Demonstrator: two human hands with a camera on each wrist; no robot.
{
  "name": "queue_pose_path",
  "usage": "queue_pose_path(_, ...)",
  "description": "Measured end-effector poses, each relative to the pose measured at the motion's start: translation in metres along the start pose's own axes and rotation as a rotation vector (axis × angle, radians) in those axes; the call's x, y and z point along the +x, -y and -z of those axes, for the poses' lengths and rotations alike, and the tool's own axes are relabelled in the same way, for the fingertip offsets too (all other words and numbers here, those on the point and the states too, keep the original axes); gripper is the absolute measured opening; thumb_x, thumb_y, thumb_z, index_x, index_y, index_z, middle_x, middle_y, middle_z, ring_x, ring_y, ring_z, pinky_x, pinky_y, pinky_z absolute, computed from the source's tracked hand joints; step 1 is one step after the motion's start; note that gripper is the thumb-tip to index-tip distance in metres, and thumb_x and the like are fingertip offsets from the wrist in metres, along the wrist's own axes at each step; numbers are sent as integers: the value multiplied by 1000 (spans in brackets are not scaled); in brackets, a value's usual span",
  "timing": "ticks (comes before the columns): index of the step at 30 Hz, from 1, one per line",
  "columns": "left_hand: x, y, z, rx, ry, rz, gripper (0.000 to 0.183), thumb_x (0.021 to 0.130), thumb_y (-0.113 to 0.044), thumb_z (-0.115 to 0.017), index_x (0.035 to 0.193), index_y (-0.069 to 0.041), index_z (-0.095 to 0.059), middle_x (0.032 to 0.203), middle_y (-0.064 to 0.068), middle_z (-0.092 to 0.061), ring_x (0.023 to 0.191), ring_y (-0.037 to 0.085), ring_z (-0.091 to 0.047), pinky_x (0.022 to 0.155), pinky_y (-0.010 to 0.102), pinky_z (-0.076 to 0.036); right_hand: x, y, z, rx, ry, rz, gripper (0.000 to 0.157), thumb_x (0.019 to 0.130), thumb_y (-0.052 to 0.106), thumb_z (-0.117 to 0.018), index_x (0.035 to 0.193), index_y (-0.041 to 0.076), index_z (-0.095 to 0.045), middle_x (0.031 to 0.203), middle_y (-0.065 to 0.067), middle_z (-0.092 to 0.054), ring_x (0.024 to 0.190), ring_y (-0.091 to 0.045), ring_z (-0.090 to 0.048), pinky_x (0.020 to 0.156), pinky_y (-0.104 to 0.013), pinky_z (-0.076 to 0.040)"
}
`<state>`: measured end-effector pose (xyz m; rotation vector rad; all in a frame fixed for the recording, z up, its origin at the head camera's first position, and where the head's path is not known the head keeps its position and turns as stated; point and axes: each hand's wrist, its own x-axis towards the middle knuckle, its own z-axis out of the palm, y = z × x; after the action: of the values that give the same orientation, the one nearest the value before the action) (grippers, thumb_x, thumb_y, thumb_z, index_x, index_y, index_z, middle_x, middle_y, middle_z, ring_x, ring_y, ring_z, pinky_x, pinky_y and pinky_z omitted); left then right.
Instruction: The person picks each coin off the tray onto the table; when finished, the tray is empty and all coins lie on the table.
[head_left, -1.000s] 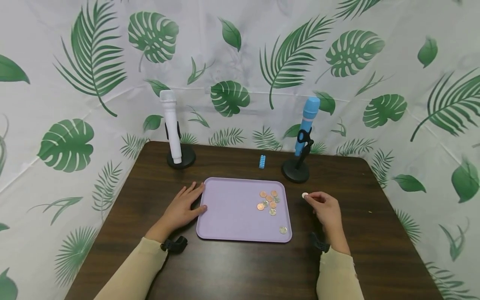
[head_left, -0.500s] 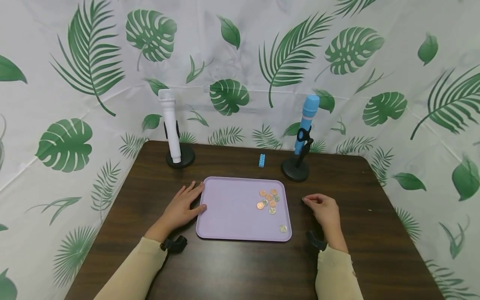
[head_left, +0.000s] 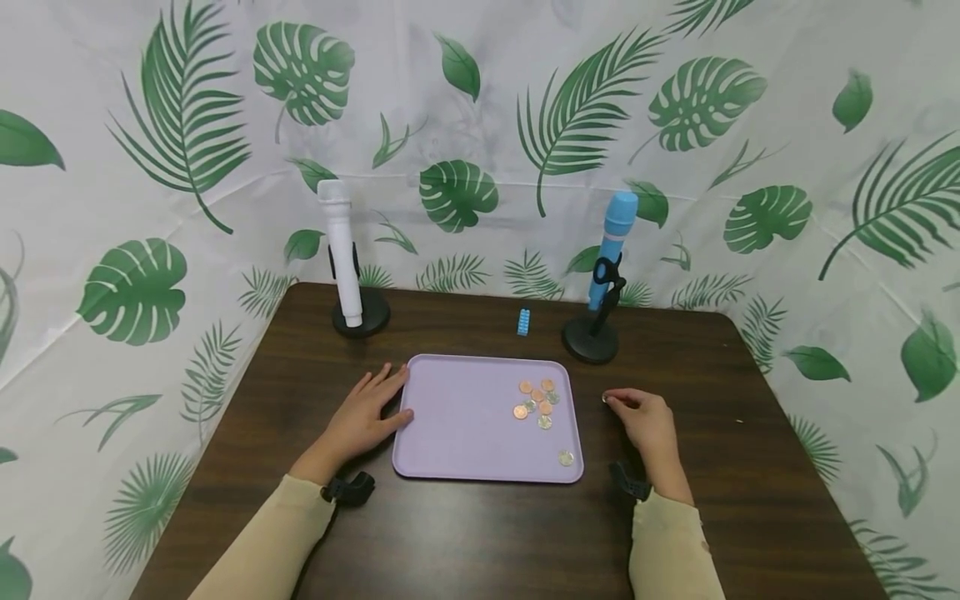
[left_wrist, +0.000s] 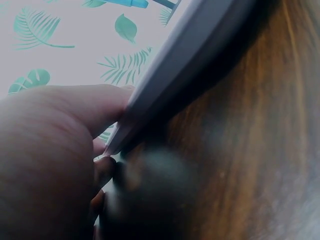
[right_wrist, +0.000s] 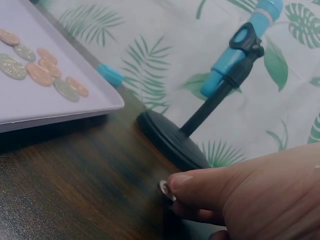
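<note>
My right hand [head_left: 647, 423] is off the right side of the lilac tray [head_left: 457, 421], low over the table. Between thumb and forefinger it pinches a silver coin [right_wrist: 164, 189], tipped on edge in the right wrist view. My left hand [head_left: 362, 425] rests at the tray's left edge, fingers spread, with the thumb [left_wrist: 107, 102] on the rim. On the tray's right half lies a cluster of copper coins [head_left: 521, 412] and silver coins [head_left: 545, 422], some overlapping. A lone silver coin [head_left: 566, 457] sits in the near right corner.
A white microphone [head_left: 343, 258] leans in a black stand at the back left. At the back right, a blue microphone [head_left: 618, 218] stands in another black stand [head_left: 590, 340]. A small blue studded block [head_left: 523, 322] lies between them on the dark wooden table [head_left: 480, 533].
The pinched coin showed its flat face a second ago and is now turned almost edge-on, as my right hand dipped slightly. The left hand and tray have stayed put.
</note>
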<state>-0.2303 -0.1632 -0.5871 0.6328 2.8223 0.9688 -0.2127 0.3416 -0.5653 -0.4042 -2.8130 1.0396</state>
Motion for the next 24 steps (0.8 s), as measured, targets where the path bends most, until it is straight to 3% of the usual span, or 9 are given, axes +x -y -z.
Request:
queue_pose_path(7, -1, 1, 0, 9, -6, 5, 84, 104, -46, -70, 172, -14, -33, 179, 6, -35, 170, 35, -22, 139, 62, -8, 2, -1, -3, 7, -24, 51, 23, 102, 27, -78, 115, 9, -84, 96, -10, -77, 86, -23, -63, 77, -32, -46)
queue_pose_path(14, 1, -1, 2, 7, 3, 7, 84, 104, -46, -69, 172, -14, -33, 179, 5, -34, 171, 33, -21, 139, 60, -7, 2, -2, 0, -39, 52, 66, 34, 103, 26, -76, 134, 13, -78, 96, -9, -70, 85, -25, -59, 75, -35, -43)
queue_pose_path(24, 0, 0, -1, 11, 2, 1, 83, 105, -46, -69, 172, -13, -33, 179, 5, -34, 171, 34, -22, 139, 60, -8, 1, -4, -1, -41, 85, 80, 38, 103, 27, -76, 139, 14, -75, 94, -8, -67, 79, -23, -55, 72, -35, -41)
